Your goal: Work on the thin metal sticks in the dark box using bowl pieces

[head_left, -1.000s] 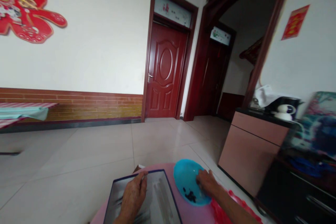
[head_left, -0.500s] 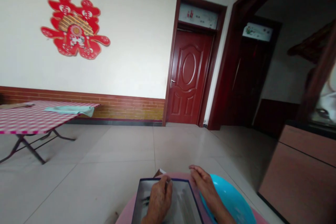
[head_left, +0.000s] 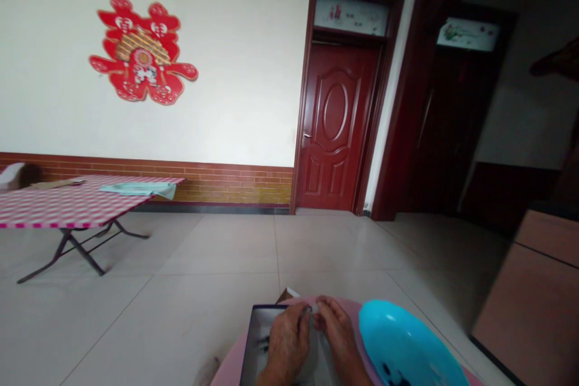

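My left hand is closed in a pinch over a shallow box with a dark blue rim and pale inside. What its fingertips grip is too small to name. My right hand is also pinched, its fingertips meeting the left ones above the box's far edge. A small whitish piece shows between the two hands, at the right fingers. Several small dark items lie in the box, left of my left hand. Both hands hide much of the box.
A bright blue basin with a few dark bits inside sits right of my hands, on a pink round surface. A brown carton corner shows behind the box. A checkered table stands far left; a brownish cabinet is at right.
My right hand has moved left from beside the basin to meet my left hand, its fingers now pinched around the whitish piece. The view has shifted slightly.
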`<state>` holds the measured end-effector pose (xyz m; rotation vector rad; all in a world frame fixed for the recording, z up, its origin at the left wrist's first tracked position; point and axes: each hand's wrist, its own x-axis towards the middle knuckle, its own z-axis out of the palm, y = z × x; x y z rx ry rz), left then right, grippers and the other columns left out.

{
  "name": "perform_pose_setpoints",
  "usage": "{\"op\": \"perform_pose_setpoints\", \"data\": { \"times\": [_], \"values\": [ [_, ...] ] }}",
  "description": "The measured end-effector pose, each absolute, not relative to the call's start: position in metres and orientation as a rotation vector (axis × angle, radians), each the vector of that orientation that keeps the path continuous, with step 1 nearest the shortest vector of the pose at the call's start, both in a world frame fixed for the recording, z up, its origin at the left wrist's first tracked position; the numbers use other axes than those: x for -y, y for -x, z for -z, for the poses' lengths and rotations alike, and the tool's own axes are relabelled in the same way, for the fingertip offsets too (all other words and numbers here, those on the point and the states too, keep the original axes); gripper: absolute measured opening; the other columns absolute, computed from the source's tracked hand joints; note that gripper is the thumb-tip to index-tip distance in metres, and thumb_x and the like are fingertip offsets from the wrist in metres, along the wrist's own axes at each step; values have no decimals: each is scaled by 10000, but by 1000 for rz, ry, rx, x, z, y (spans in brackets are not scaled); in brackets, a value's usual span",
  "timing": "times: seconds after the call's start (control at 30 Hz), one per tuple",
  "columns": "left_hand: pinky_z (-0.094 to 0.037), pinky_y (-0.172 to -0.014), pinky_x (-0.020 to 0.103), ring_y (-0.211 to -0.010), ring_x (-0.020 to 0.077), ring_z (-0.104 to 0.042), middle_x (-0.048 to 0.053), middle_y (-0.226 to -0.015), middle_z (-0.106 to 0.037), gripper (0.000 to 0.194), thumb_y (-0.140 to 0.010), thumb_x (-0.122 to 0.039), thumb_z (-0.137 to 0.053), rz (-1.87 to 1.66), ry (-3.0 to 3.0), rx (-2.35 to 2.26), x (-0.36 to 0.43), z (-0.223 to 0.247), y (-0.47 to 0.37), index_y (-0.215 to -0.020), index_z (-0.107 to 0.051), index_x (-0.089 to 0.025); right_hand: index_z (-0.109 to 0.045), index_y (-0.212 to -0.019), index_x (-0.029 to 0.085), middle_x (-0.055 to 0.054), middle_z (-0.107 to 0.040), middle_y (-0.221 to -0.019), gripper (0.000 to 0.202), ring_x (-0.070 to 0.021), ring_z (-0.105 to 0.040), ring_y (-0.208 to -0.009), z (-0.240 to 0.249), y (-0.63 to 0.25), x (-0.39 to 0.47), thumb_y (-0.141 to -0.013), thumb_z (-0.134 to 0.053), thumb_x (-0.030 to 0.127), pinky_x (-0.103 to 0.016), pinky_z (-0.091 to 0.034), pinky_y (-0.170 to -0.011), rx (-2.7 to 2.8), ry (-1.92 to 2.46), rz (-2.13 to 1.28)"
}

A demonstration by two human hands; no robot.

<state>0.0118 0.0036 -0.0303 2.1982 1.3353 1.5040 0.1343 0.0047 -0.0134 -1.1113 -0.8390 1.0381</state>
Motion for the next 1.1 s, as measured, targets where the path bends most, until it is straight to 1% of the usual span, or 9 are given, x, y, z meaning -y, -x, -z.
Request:
{"op": "perform_pose_setpoints", "data": {
  "times": [0.17, 0.5, 0.63, 0.77, 0.87, 0.93, 0.97, 1.03, 1.1],
  "values": [
    [-534, -740, 292, -805, 188, -683, 78, -883, -728, 302, -856, -229, -401, -1422, -2272, -1338, -4, 31, -10, -1004, -663, -199, -685, -708, 162, -36, -680, -713, 291, -193, -610, -685, 6, -133, -1, -578, -695, 422, -264, -488, -595, 971, 1139, -966],
    [-511, -704, 268, -750, 171, -669, 72, -831, -721, 326, -863, -211, -364, -1378, -2230, -1233, -2, 28, -9, -939, -681, -199, -712, -808, 150, -78, -708, -839, 381, -224, -630, -763, -4, -131, 7, -577, -697, 452, -290, -511, -640, 978, 1188, -987],
    [-512, -733, 294, -789, 184, -664, 80, -856, -714, 331, -857, -205, -354, -1447, -2174, -1265, -3, 28, -10, -912, -680, -192, -721, -842, 145, -75, -711, -825, 392, -217, -623, -738, -11, -132, 10, -603, -680, 453, -289, -505, -634, 1023, 1210, -969],
    [-525, -723, 275, -769, 170, -671, 58, -809, -715, 329, -850, -197, -356, -1406, -2197, -1247, -5, 26, -10, -864, -684, -206, -719, -843, 148, -70, -709, -815, 377, -214, -623, -749, -11, -134, 11, -608, -681, 440, -282, -502, -644, 1014, 1208, -944],
    [-539, -730, 265, -778, 164, -683, 51, -843, -729, 317, -861, -233, -373, -1403, -2208, -1218, -5, 26, -8, -907, -686, -214, -699, -839, 150, -44, -683, -723, 365, -183, -607, -679, -4, -132, 10, -622, -665, 441, -262, -491, -602, 954, 1176, -903],
    [-530, -813, 270, -907, 166, -674, 47, -997, -719, 313, -869, -282, -404, -1467, -2182, -1209, -6, 27, -6, -1040, -660, -226, -674, -863, 150, -22, -659, -673, 378, -156, -588, -609, 3, -131, 6, -639, -639, 452, -250, -480, -565, 904, 1161, -905],
    [-536, -802, 263, -915, 168, -675, 41, -1018, -716, 320, -867, -307, -418, -1498, -2164, -1220, -8, 28, -5, -1076, -649, -233, -659, -900, 147, -20, -655, -668, 402, -154, -595, -611, 6, -132, 3, -658, -608, 464, -249, -485, -567, 869, 1168, -907],
    [-546, -765, 239, -906, 161, -680, 24, -1009, -720, 333, -880, -333, -414, -1487, -2125, -1259, -11, 30, -4, -1119, -631, -252, -620, -1006, 133, -30, -666, -690, 447, -155, -619, -631, 9, -137, -5, -732, -500, 465, -250, -497, -576, 892, 1289, -858],
    [-549, -746, 228, -885, 158, -687, 16, -1000, -723, 331, -887, -347, -407, -1456, -2114, -1290, -13, 32, -2, -1107, -636, -257, -590, -1085, 124, -50, -690, -748, 450, -154, -640, -660, 5, -150, -12, -791, -403, 409, -246, -500, -579, 1049, 1542, -696]
  ]
}}
